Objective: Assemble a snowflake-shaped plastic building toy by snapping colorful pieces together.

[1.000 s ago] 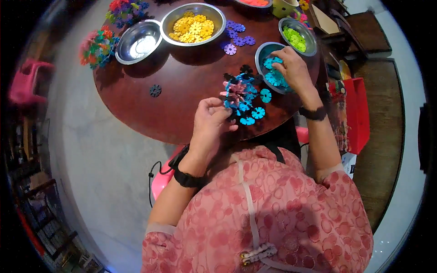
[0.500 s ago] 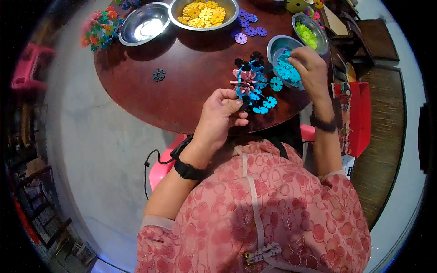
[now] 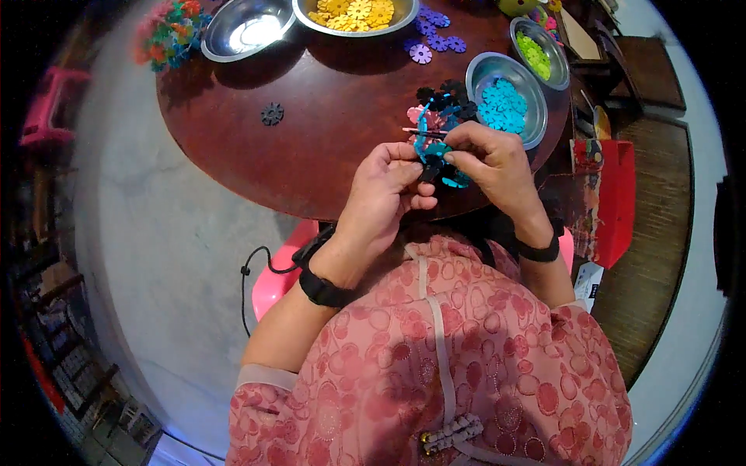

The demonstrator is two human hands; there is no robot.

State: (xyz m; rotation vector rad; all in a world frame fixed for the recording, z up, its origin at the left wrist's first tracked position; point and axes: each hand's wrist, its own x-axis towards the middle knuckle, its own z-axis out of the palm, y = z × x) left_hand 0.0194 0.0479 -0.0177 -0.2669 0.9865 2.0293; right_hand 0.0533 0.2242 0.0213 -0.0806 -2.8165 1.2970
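Observation:
My left hand is closed on the lower end of a cluster of interlocking notched discs in pink, blue and black, held over the table's near edge. From the right, my right hand meets the cluster, its thumb and fingertips pinched on a blue notched disc. My fingers partly cover this disc, so I cannot tell whether it is slotted in. Just beyond the right hand stands a metal bowl with loose blue discs inside. Black discs show at the cluster's far side.
On the dark red round table lies a single black disc. Farther back are an empty metal bowl, yellow discs in another bowl, loose purple discs, green discs in a bowl, and a multicoloured assembly.
My right hand has left the bowl of blue discs and come left and nearer, to the cluster, with a blue disc in its fingertips. My left hand has hardly moved.

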